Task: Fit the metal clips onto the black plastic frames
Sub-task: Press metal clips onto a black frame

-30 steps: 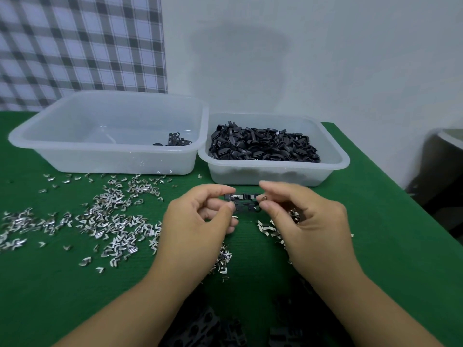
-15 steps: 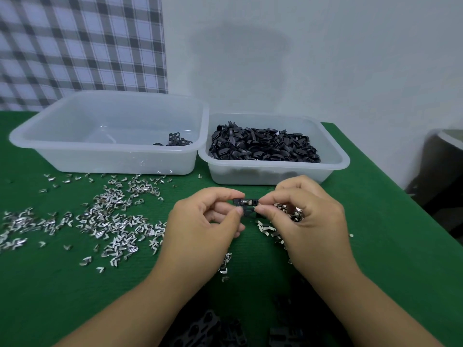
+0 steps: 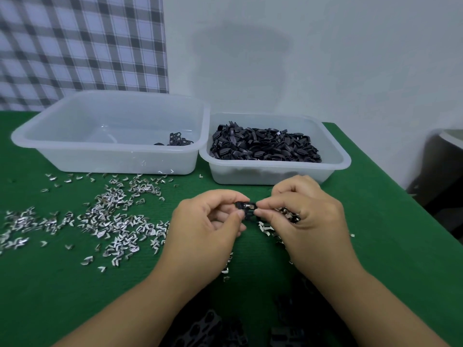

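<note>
1. Hands met above the green table (image 3: 375, 221): the left hand (image 3: 203, 229) pinched one end of a small black plastic frame (image 3: 246, 209) between thumb and forefinger, and the right hand (image 3: 304, 219) pinched the other end, its remaining fingers curled over a cluster of loose clips in the palm.
2. The frame was held just above the cloth, in front of the right tub; a shiny metal clip (image 3: 249, 204) sat on its upper edge between the two thumbs.
3. Compared with a second ago, the hands had drawn closer together and sunk slightly, so less of the frame showed between the fingertips.
4. The right tub (image 3: 275, 175), translucent plastic, held a heap of black frames (image 3: 265, 146) filling most of its floor.
5. The left tub (image 3: 112, 161), larger and touching the right one, held only a few black pieces (image 3: 176, 140) in its near right corner.
6. Scattered metal clips (image 3: 107, 221) lay across the cloth to the left of the hands, and more black parts (image 3: 208, 326) lay at the near edge.
</note>
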Tool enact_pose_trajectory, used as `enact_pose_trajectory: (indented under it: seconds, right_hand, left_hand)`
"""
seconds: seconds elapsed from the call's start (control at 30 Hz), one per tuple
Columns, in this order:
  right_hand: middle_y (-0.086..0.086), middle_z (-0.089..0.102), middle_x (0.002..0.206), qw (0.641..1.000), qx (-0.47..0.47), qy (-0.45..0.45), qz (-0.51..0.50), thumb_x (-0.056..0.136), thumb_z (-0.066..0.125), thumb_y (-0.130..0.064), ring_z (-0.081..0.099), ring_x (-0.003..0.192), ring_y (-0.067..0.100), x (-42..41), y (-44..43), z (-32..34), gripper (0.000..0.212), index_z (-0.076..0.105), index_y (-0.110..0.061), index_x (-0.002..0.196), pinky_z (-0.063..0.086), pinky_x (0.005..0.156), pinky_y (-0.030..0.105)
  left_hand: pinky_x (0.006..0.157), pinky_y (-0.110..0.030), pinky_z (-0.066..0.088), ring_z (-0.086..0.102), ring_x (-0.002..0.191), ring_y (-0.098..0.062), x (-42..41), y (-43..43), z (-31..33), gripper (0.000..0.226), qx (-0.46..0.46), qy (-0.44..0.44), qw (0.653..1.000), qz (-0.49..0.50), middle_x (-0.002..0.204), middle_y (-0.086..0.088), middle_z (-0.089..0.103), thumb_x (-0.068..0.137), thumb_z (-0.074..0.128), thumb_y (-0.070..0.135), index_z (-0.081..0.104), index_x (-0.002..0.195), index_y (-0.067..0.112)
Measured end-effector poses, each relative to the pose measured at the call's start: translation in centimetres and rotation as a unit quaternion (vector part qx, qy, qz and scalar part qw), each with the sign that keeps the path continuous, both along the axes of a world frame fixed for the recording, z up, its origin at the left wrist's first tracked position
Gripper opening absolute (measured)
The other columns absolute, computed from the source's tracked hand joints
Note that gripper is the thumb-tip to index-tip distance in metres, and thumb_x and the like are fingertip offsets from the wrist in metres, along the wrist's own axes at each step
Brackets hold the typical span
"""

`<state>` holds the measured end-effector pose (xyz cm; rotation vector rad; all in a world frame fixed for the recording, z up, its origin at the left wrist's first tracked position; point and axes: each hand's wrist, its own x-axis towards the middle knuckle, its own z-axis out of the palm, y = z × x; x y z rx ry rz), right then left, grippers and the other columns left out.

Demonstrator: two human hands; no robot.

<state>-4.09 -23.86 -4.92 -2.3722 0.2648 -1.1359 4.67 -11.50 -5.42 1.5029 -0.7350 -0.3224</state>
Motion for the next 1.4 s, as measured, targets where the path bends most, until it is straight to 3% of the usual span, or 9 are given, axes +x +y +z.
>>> enact_pose_trajectory:
  seconds: [0.23,0.33,0.47,0.63,0.73,0.87,1.1,1.4]
  right_hand:
    - [-0.014,0.064,0.088,0.988,0.114,0.085,0.054,0.072,0.077,-0.014,0.057,0.080,0.002,-0.4,-0.5,0.1,0.023,0.072,-0.025,0.091,0.044,0.072,0.017]
    - [-0.015,0.067,0.083,0.981,0.145,0.104,0.076,0.075,0.074,-0.012,0.061,0.080,0.006,-0.5,-0.4,0.1,0.019,0.073,-0.027,0.087,0.047,0.072,0.023]
    - [-0.017,0.067,0.083,0.981,0.154,0.094,0.063,0.075,0.074,-0.010,0.061,0.077,0.006,-0.6,-0.5,0.3,0.021,0.072,-0.030,0.080,0.046,0.069,0.017]
    - [-0.017,0.068,0.079,0.980,0.144,0.126,0.063,0.077,0.072,-0.012,0.061,0.082,0.004,-0.5,-0.1,0.9,0.016,0.073,-0.028,0.081,0.047,0.075,0.020]
    - [-0.014,0.069,0.083,0.969,0.170,0.163,0.069,0.078,0.071,-0.020,0.062,0.078,0.001,-0.3,-0.1,2.3,0.016,0.073,-0.030,0.091,0.048,0.072,0.016]
    - [-0.020,0.066,0.094,0.982,0.085,0.170,-0.005,0.086,0.062,-0.025,0.056,0.079,-0.005,1.8,-2.4,5.1,0.021,0.068,-0.032,0.105,0.042,0.070,0.005]
    - [0.007,0.065,0.116,0.948,-0.014,0.304,-0.090,0.090,0.056,-0.005,0.059,0.104,0.022,9.3,-7.4,5.9,0.028,0.064,-0.016,0.114,0.043,0.088,0.025]
    - [0.014,0.066,0.100,0.926,-0.031,0.365,-0.094,0.084,0.066,-0.007,0.057,0.082,0.023,11.8,-8.0,5.8,0.011,0.063,-0.003,0.094,0.046,0.073,0.028]
  left_hand:
    - [0.058,-0.012,0.051,0.063,0.056,-0.004,0.3,0.0,-0.1,0.039,0.009,-0.041,0.999,0.019,0.066,-0.002,0.066,0.081,0.062,-0.010,0.071,0.075,0.028]
    - [0.060,-0.012,0.051,0.066,0.060,-0.007,0.2,0.0,-0.2,0.035,0.002,-0.027,1.000,0.007,0.070,-0.003,0.068,0.082,0.062,-0.008,0.072,0.077,0.025]
    - [0.066,-0.022,0.056,0.068,0.071,-0.016,0.0,0.1,-0.2,0.021,-0.003,-0.007,1.000,-0.003,0.075,0.000,0.071,0.079,0.069,0.007,0.074,0.084,0.026]
    - [0.058,-0.017,0.052,0.065,0.055,-0.010,0.3,-0.1,-0.1,0.018,0.010,-0.045,0.999,0.026,0.065,-0.002,0.070,0.076,0.072,0.003,0.074,0.074,0.021]
    - [0.054,-0.014,0.051,0.065,0.052,-0.008,0.4,0.0,-0.2,0.018,0.008,-0.028,0.999,0.035,0.064,-0.002,0.070,0.078,0.071,0.005,0.073,0.071,0.021]
    - [0.050,-0.016,0.051,0.065,0.050,-0.011,0.6,0.0,-0.5,0.016,0.012,0.017,0.999,0.047,0.060,-0.001,0.069,0.079,0.071,0.010,0.072,0.069,0.021]
    - [0.048,-0.017,0.051,0.064,0.048,-0.012,0.8,0.0,-0.6,0.014,0.010,0.044,0.998,0.044,0.058,-0.006,0.068,0.079,0.071,0.007,0.072,0.069,0.018]
    - [0.049,-0.021,0.052,0.063,0.048,-0.011,0.8,-0.1,-0.8,0.014,0.010,0.056,0.998,0.040,0.057,-0.007,0.067,0.078,0.072,0.006,0.072,0.069,0.016]
